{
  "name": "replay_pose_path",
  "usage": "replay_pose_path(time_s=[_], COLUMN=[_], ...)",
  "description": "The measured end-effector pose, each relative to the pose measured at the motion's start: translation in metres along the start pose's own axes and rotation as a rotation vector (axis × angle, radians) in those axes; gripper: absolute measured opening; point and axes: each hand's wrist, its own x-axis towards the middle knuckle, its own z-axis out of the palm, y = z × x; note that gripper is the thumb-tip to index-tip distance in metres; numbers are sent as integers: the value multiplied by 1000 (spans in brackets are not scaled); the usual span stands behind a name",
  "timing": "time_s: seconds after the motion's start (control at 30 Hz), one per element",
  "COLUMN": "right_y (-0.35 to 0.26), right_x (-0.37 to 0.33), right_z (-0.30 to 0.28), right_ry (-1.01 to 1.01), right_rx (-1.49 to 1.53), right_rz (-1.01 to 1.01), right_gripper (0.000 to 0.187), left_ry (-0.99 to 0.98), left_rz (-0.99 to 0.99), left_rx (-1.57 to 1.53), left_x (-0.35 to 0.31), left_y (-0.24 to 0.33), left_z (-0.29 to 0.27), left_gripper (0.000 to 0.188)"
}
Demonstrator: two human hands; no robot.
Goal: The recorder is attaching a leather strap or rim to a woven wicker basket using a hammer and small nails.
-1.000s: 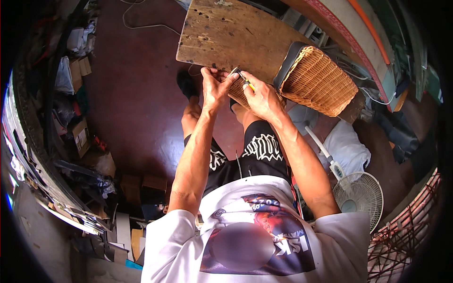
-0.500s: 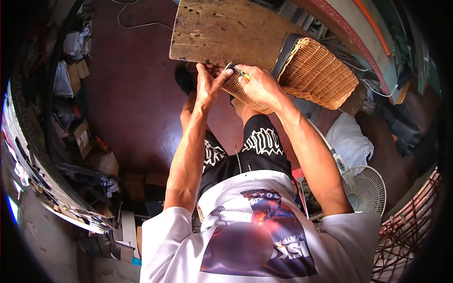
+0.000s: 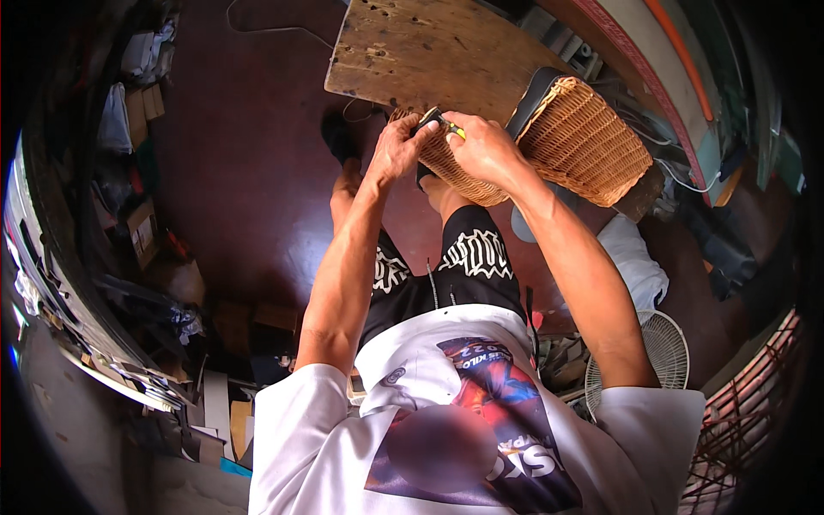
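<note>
A woven wicker piece hangs below the near edge of the wooden bench, between my two hands. My left hand is closed at its upper left edge, thumb beside the head of a tool. In my right hand is a small black-and-yellow hand tool, its dark head against the wicker rim; its exact kind is mostly hidden by my fingers. Just right of that hand rests a larger wicker basket on its side, with a dark band along its rim.
The worn wooden bench stretches ahead of me. A white fan and white cloth are by my right arm. Boxes and clutter line the left side. A thin cord lies on the dark red floor.
Both hands, the tool and the wicker piece appear slightly farther right, as do the bench and basket. My left fingers are drawn in closer to the wicker rim. Both grips remain.
</note>
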Motion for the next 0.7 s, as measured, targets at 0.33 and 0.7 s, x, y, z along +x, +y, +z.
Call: replay_pose_path(time_s=[0.33,0.7], right_y=[3,-36], right_x=[9,11], right_z=[-14,-5], right_ry=[-121,-54], right_rx=[59,-230], right_rz=[-60,125], right_gripper=[43,32], left_ry=[-36,-8], left_rz=[-8,41], left_rx=[176,195], left_x=[-1,0], left_y=[9,5], left_z=[-4,-3], left_gripper=[37,39])
